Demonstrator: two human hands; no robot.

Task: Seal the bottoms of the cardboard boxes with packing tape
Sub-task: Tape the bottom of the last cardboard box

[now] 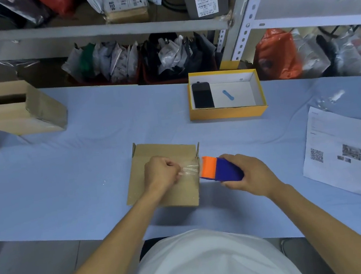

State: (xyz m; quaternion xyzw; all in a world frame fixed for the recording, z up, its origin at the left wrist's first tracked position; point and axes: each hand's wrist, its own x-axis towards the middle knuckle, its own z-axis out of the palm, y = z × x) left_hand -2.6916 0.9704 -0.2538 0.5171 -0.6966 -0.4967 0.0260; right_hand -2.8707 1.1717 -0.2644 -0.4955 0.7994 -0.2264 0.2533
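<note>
Taping the bottom seam of the box

Our left hand [160,174] pinches the tape end [189,171] over the cardboard box [165,153] lying mid-table, while our right hand [246,174] grips the tape dispenser [220,170] at its right edge; next, we judge, press down and cut.

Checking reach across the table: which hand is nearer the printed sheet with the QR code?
Right. The right hand, gripping the tape dispenser, is beside the box, closer to the printed sheet. The left hand is farther, over the cardboard box.
</note>
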